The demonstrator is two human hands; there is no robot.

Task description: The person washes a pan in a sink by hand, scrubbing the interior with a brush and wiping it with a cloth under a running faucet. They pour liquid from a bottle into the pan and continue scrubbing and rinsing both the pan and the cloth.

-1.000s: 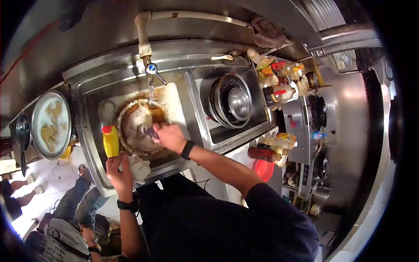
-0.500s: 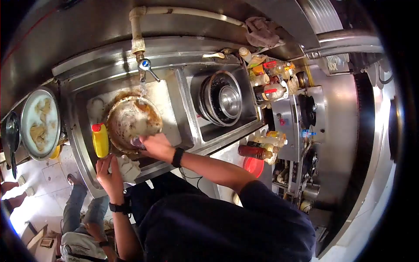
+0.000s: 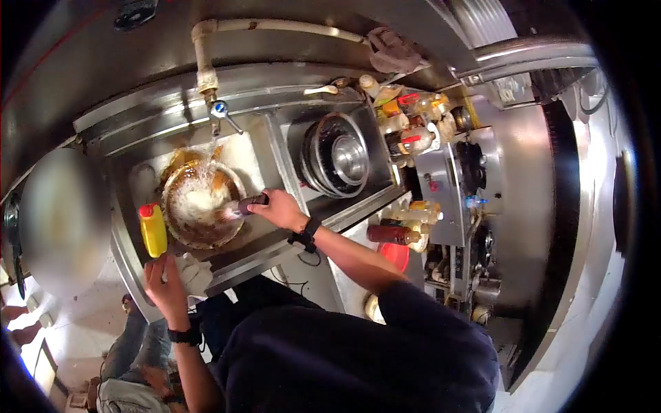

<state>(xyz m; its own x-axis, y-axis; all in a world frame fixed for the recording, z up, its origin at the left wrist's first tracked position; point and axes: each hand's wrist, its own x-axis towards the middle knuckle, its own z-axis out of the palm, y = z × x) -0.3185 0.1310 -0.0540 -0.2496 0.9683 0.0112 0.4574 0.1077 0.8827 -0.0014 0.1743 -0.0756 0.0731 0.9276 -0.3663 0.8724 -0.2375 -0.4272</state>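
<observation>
My right hand (image 3: 281,208) is closed round the dark handle of a scrubbing brush (image 3: 246,205), whose pale, blurred end reaches over the front right rim of a round, brown-stained pan (image 3: 206,239). Foamy water covers much of the pan, which lies in the left sink basin (image 3: 258,162). From the tap (image 3: 219,110) a stream falls into it. My left hand (image 3: 164,283) rests at the sink's front edge, fingers slightly apart, between a yellow bottle with a red cap (image 3: 153,233) and a crumpled white cloth (image 3: 195,274).
Nested metal bowls (image 3: 349,160) stand in the right basin. Several sauce bottles (image 3: 413,141) crowd the counter beyond, with more bottles (image 3: 392,234) and a red tub (image 3: 393,257) nearer. A blurred patch covers the far left. Another person's legs (image 3: 134,351) show at lower left.
My right hand has drawn back to the right and up from inside the pan, bringing the brush into plain view. Water now splashes visibly from the tap. The whole view has shifted slightly.
</observation>
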